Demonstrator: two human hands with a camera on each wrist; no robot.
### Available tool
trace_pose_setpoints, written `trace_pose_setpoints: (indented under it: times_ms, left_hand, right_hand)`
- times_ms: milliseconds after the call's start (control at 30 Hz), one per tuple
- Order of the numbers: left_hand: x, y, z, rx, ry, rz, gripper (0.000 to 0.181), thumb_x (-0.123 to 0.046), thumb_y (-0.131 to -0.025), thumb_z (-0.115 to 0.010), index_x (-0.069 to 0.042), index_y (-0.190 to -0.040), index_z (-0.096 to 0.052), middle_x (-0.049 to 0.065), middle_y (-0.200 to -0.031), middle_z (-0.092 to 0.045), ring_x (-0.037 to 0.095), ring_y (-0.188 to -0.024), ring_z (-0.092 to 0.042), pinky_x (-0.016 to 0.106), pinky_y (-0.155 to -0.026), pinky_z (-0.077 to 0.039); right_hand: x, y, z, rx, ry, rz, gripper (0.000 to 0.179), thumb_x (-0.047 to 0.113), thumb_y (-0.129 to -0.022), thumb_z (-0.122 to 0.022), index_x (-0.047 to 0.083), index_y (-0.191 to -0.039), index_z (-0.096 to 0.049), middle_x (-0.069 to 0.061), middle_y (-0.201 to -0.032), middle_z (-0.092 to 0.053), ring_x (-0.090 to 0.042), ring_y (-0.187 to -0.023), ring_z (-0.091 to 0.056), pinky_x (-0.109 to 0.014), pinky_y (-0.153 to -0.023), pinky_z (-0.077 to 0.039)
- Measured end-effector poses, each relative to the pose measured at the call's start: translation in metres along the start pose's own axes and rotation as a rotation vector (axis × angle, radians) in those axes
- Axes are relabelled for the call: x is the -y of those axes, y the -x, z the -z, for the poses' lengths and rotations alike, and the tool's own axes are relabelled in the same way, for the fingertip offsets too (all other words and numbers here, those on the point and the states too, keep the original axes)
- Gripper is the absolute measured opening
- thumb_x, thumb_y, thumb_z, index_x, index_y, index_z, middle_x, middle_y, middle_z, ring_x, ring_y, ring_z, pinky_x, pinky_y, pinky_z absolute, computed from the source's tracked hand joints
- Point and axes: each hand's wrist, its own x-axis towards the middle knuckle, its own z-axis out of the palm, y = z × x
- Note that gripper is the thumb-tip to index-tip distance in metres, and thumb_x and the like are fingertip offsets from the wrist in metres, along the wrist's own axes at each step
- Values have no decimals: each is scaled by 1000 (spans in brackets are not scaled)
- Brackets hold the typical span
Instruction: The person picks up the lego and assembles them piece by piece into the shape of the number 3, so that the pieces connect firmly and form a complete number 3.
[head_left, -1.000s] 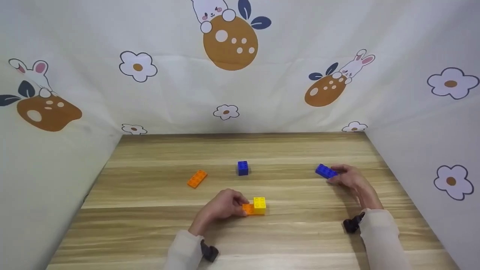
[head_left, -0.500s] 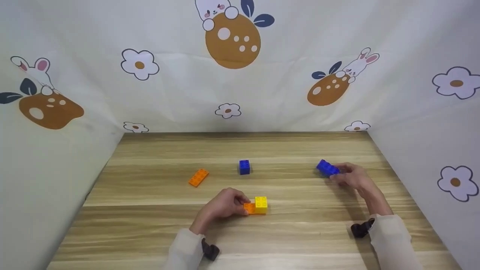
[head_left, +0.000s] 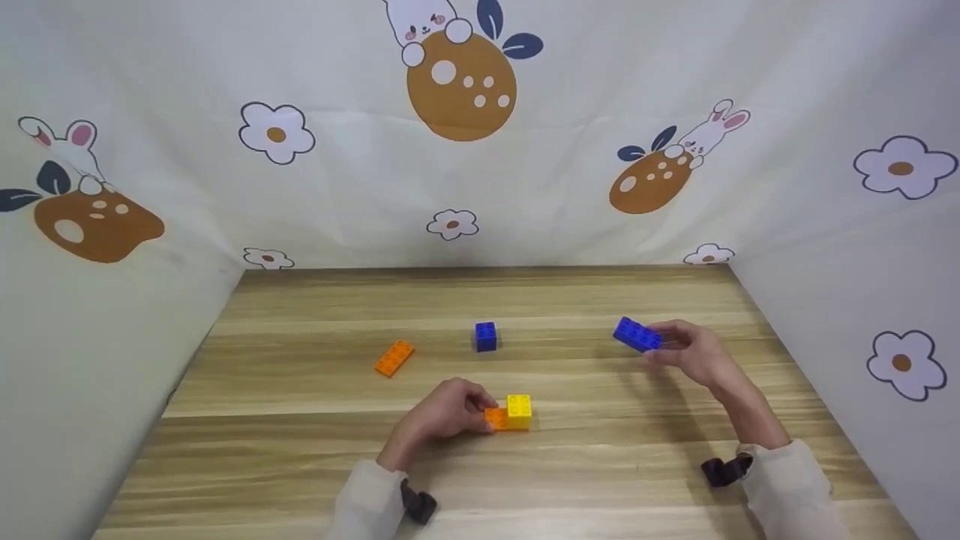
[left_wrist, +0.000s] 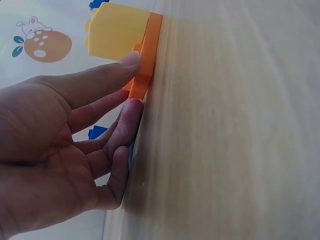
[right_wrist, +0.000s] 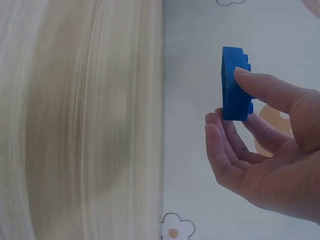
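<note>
My left hand [head_left: 450, 409] pinches the left end of a flat orange brick [head_left: 495, 418] that lies on the table. On that brick's right end sits a square yellow brick [head_left: 519, 410]; the left wrist view shows the thumb against the orange brick's [left_wrist: 148, 60] side. Over the table at the right, my right hand [head_left: 697, 352] holds a long blue brick [head_left: 637, 334] by its right end. In the right wrist view the thumb lies on the side of this blue brick [right_wrist: 235, 85], whose studs face away from the table.
A small blue brick [head_left: 486, 337] stands near the middle of the wooden table [head_left: 315, 465]. Left of it lies another flat orange brick [head_left: 394, 358], set at a slant. Patterned cloth [head_left: 360, 187] walls the table at the back and both sides.
The right hand has lifted the long blue brick off the table and carried it a little to the left. The left hand and its orange brick stay in place.
</note>
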Motion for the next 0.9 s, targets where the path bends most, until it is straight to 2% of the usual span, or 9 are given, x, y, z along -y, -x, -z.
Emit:
trace_pose_setpoints:
  times_ms: [167, 433, 733, 900]
  left_hand:
    - [1, 0, -1, -4, -3, -20, 22, -11, -82, -82, -11, -104, -76, 1, -96, -72, 13, -83, -61, 32, -81, -57]
    - [1, 0, -1, 6, 14, 10, 22, -10, -84, -80, -12, -105, -75, 1, -98, -71, 14, -84, -62, 34, -83, -58]
    - [-1, 2, 0, 11, 23, 40, 22, -9, -86, -78, -15, -107, -75, 0, -100, -70, 16, -85, -62, 36, -85, -58]
    - [0, 1, 0, 14, 20, 36, 23, -9, -85, -79, -14, -107, -75, 0, -101, -70, 15, -85, -62, 35, -84, -58]
  right_hand:
    - [12, 7, -6, 16, -41, 30, 52, 10, -88, -76, -4, -134, -57, -30, -124, -65, -23, -109, -68, -20, -83, -55]
    - [30, 15, -22, 11, -37, 55, 53, 10, -88, -76, -3, -136, -56, -28, -125, -65, -31, -115, -66, -21, -85, -57]
    - [37, 15, -42, 11, -61, 67, 47, 11, -88, -77, -2, -130, -60, -24, -120, -68, -27, -109, -67, -21, -82, -55]
    - [41, 17, -55, 21, -66, 96, 45, 12, -87, -78, 2, -128, -63, -20, -120, -69, -28, -107, -68, -24, -82, -56]
